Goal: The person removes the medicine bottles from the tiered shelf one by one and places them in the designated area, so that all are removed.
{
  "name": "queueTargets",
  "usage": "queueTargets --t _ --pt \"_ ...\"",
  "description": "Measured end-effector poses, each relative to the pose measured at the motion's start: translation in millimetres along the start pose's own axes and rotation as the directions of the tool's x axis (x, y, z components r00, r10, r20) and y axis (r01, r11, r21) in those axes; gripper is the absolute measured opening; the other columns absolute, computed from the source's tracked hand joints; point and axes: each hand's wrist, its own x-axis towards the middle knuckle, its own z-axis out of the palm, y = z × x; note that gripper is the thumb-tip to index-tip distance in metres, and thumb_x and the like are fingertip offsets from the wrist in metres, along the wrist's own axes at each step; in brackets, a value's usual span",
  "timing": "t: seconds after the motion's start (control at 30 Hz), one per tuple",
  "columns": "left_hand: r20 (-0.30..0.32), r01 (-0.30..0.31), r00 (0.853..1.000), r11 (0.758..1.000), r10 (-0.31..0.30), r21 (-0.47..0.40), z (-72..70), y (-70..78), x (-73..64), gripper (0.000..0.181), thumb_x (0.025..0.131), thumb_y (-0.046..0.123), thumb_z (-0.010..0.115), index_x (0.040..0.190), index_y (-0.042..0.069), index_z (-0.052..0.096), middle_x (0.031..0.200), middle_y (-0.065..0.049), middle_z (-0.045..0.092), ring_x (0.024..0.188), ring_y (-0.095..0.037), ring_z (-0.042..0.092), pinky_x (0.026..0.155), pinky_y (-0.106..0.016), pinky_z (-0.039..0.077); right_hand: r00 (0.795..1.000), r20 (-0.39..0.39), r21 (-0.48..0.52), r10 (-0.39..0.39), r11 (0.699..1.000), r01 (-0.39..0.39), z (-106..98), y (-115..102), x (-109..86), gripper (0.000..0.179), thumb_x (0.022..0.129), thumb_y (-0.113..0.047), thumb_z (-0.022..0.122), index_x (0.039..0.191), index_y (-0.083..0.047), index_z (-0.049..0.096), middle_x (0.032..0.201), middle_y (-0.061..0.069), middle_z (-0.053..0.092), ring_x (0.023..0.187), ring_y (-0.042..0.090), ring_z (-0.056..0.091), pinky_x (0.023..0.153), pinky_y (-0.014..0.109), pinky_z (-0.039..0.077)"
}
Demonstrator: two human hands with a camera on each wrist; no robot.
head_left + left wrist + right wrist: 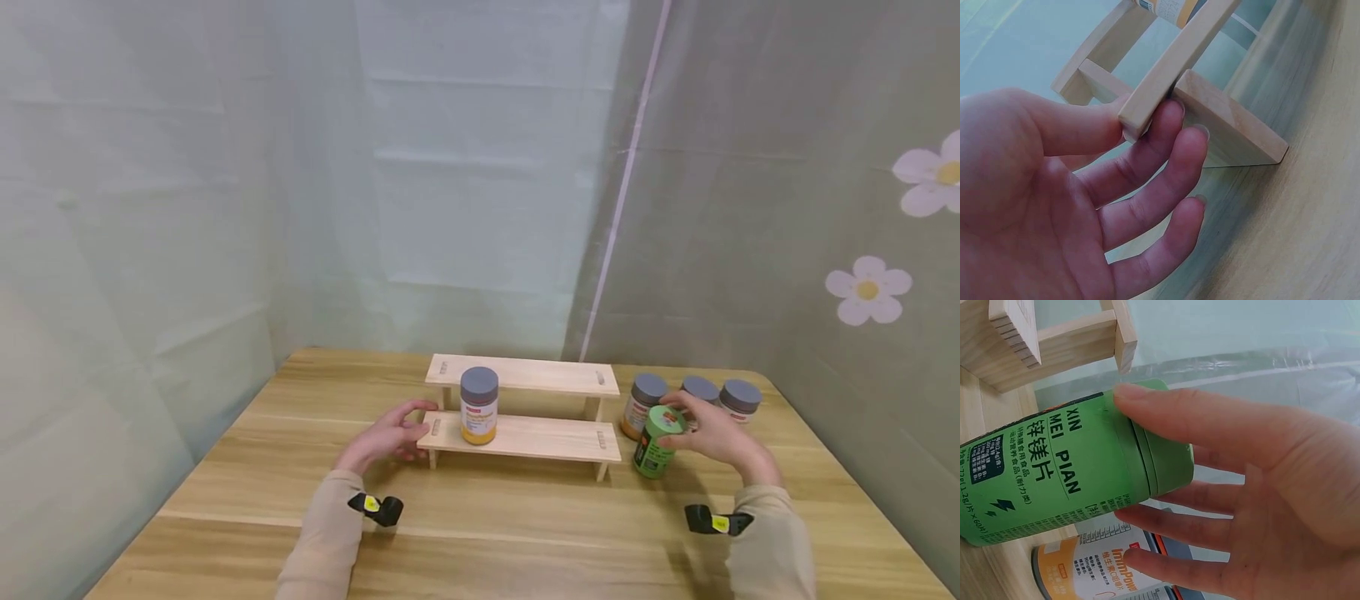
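Note:
My left hand [386, 435] pinches the left end of the lower step of a two-tier wooden rack [540, 436]; in the left wrist view the thumb lies on top and the fingers curl beneath the board [1175, 62]. On that step, near its left end, stands a supplement bottle [478, 408] with a grey lid and a white and orange label. To the right of the rack, my right hand [716, 433] grips a green supplement bottle [651, 454] near its lid, thumb on one side and fingers on the other. The green bottle leans slightly.
Behind the right hand stand several grey-lidded bottles, one [643, 400] close to the rack's right end and another [740, 396] farther right, partly hidden by the hand. The wooden table [480, 533] ends at a hanging pale curtain [487, 208] at the back.

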Motion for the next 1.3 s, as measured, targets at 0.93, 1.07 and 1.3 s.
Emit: queueTargets --t 0.93,1.07,1.3 --pt "-0.003 -0.004 1.000 1.000 0.004 0.020 1.7 2.5 -0.6 0.045 0.101 0.017 0.048 0.143 0.005 0.035 0.115 -0.027 0.064 0.074 -0.015 0.063 0.068 -0.031 0.052 1.000 0.006 0.043 -0.013 0.999 0.012 -10.2 -9.5 -4.2 0.071 0.083 -0.028 0.076 0.137 0.004 0.044 0.133 0.029 0.052 0.124 0.051 0.047 0.097 0.063 0.041" --pt "0.010 0.004 1.000 1.000 -0.005 0.015 2.4 0.2 -2.4 0.046 0.101 0.017 0.049 0.143 0.005 0.035 0.116 -0.026 0.065 0.075 -0.014 0.064 0.069 -0.032 0.052 1.000 -0.003 0.030 -0.015 0.999 0.015 -9.5 -11.5 -5.8 0.069 0.083 -0.027 0.076 0.136 0.004 0.045 0.132 0.028 0.053 0.122 0.049 0.049 0.096 0.063 0.041" --pt "0.013 0.003 1.000 1.000 -0.003 0.005 -2.6 1.3 1.3 0.047 0.101 0.016 0.049 0.144 0.006 0.034 0.116 -0.027 0.065 0.075 -0.015 0.064 0.070 -0.033 0.052 1.000 -0.017 0.032 0.002 0.999 -0.001 -15.9 -17.5 -5.8 0.067 0.088 -0.026 0.071 0.141 0.003 0.041 0.137 0.028 0.049 0.125 0.048 0.047 0.101 0.063 0.038"
